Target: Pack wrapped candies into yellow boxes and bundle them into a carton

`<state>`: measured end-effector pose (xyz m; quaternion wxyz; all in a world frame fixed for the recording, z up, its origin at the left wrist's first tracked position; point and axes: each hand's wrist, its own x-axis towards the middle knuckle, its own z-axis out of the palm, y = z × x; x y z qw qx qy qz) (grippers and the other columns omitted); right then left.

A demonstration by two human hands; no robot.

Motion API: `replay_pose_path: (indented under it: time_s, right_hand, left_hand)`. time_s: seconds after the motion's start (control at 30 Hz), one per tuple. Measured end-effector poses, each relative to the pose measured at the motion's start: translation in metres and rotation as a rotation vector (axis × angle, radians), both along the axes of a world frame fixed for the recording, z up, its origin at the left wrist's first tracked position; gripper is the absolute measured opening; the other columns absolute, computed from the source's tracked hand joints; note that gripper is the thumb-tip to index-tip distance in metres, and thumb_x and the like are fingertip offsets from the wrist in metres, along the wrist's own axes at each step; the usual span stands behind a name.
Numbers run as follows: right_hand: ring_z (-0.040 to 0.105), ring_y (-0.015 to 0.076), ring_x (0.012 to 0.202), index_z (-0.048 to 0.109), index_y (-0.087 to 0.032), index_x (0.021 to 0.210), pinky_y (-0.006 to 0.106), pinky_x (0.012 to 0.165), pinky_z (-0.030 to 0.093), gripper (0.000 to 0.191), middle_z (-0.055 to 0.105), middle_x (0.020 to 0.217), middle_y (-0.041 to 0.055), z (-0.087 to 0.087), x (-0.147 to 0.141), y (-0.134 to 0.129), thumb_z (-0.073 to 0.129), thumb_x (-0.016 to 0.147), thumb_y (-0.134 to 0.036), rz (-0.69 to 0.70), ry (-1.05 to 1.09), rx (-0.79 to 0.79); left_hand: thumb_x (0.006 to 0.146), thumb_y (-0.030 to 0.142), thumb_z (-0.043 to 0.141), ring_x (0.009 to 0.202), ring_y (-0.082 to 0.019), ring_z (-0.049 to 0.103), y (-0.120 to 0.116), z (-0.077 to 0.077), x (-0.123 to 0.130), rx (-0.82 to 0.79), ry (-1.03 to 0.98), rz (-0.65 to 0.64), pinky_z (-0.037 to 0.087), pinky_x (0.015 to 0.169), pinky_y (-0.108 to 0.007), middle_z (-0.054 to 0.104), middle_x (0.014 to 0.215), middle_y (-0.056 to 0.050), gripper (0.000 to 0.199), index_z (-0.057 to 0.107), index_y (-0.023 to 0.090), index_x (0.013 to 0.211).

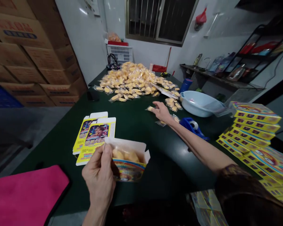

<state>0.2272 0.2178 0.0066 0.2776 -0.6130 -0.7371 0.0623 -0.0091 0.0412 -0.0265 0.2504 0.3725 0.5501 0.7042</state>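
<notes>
Dark sleeve (240,191) before stacked yellow boxes (256,128)

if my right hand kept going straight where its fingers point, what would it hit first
Your right hand would first meet the single wrapped piece at its fingertips, perhaps already touching it. Beyond that, the big pile seems next, though depth is hard to judge.

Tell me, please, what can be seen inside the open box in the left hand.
Inside the open box, yellow pieces in clear wrapping show near the top. Whatever lies beneath is hidden by them and the printed panel.
</notes>
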Motion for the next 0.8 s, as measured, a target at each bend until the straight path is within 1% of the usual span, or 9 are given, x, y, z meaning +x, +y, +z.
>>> replay_pose_path:
  time_s: [0.1, 0.17, 0.27, 0.37, 0.47, 0.53, 0.6, 0.7, 0.8]
  right_hand:
    - [0.050, 0.0345, 0.119, 0.051, -0.015, 0.131, 0.048, 0.095, 0.044, 0.053, 0.048, 0.132, 0.0209, -0.037, 0.018, 0.054, 0.065, 0.082, -0.030, -0.072, -0.080, -0.133]
    - [0.052, 0.0317, 0.116, 0.053, -0.016, 0.128, 0.051, 0.095, 0.044, 0.049, 0.052, 0.129, 0.0165, -0.050, 0.021, 0.074, 0.066, 0.083, -0.031, -0.079, -0.110, -0.205]
    - [0.057, 0.0235, 0.109, 0.056, -0.016, 0.121, 0.048, 0.093, 0.048, 0.037, 0.057, 0.123, 0.0097, -0.055, 0.020, 0.087, 0.059, 0.089, -0.034, -0.068, -0.100, -0.269]
    - [0.061, 0.0206, 0.101, 0.059, -0.013, 0.112, 0.042, 0.087, 0.051, 0.030, 0.062, 0.113, 0.0091, -0.046, 0.017, 0.088, 0.057, 0.091, -0.034, -0.052, -0.005, -0.268]
    - [0.064, 0.0199, 0.088, 0.060, -0.009, 0.104, 0.036, 0.077, 0.054, 0.032, 0.067, 0.097, 0.0112, -0.022, 0.017, 0.072, 0.050, 0.093, -0.037, -0.021, 0.161, -0.226]
    - [0.065, 0.0180, 0.079, 0.059, -0.010, 0.105, 0.032, 0.068, 0.056, 0.039, 0.068, 0.093, 0.0107, 0.004, 0.018, 0.047, 0.044, 0.094, -0.044, 0.035, 0.279, -0.195]
    - [0.064, 0.0151, 0.072, 0.058, -0.014, 0.105, 0.030, 0.062, 0.056, 0.043, 0.068, 0.091, 0.0076, 0.038, 0.018, 0.011, 0.045, 0.091, -0.051, 0.141, 0.407, -0.167]
    - [0.062, 0.0139, 0.064, 0.065, -0.016, 0.090, 0.027, 0.057, 0.053, 0.036, 0.067, 0.078, 0.0037, 0.090, 0.012, -0.057, 0.069, 0.074, -0.048, 0.444, 0.754, -0.191]
    - [0.059, 0.0099, 0.061, 0.066, -0.018, 0.076, 0.020, 0.054, 0.047, 0.020, 0.064, 0.073, -0.0001, 0.116, -0.004, -0.114, 0.073, 0.073, -0.037, 0.557, 0.718, -0.138]
  left_hand:
    - [0.074, 0.047, 0.070, 0.074, -0.017, 0.063, -0.002, -0.003, -0.004, -0.087, -0.087, -0.013, 0.052, 0.065, -0.027, 0.070, 0.087, -0.004, 0.035, 0.073, 0.017, 0.091]
    - [0.072, 0.048, 0.072, 0.080, -0.019, 0.063, -0.001, -0.005, -0.005, -0.123, -0.109, 0.003, 0.053, 0.068, -0.028, 0.070, 0.092, -0.005, 0.037, 0.073, 0.018, 0.094]
    - [0.071, 0.048, 0.072, 0.083, -0.020, 0.063, 0.002, -0.007, -0.004, -0.154, -0.109, 0.023, 0.053, 0.072, -0.028, 0.070, 0.094, -0.005, 0.040, 0.073, 0.017, 0.096]
    - [0.072, 0.049, 0.071, 0.081, -0.018, 0.063, 0.007, -0.006, -0.003, -0.153, -0.106, 0.007, 0.051, 0.073, -0.028, 0.070, 0.091, -0.005, 0.040, 0.073, 0.015, 0.094]
    - [0.073, 0.048, 0.070, 0.076, -0.016, 0.061, 0.011, -0.002, 0.000, -0.129, -0.116, -0.039, 0.050, 0.069, -0.025, 0.069, 0.085, -0.004, 0.038, 0.073, 0.015, 0.090]
    - [0.074, 0.048, 0.070, 0.073, -0.014, 0.059, 0.013, 0.002, 0.003, -0.110, -0.130, -0.056, 0.048, 0.066, -0.023, 0.068, 0.083, -0.003, 0.036, 0.073, 0.015, 0.088]
    - [0.074, 0.048, 0.070, 0.071, -0.012, 0.056, 0.015, 0.006, 0.008, -0.085, -0.131, -0.066, 0.045, 0.063, -0.021, 0.066, 0.077, -0.001, 0.034, 0.072, 0.016, 0.086]
    - [0.079, 0.047, 0.066, 0.064, -0.010, 0.051, 0.016, 0.015, 0.019, -0.049, -0.085, -0.136, 0.042, 0.059, -0.020, 0.061, 0.067, 0.002, 0.030, 0.070, 0.017, 0.081]
    - [0.082, 0.046, 0.061, 0.060, -0.010, 0.048, 0.013, 0.025, 0.031, -0.018, 0.001, -0.206, 0.040, 0.057, -0.021, 0.057, 0.063, 0.002, 0.031, 0.067, 0.016, 0.077]
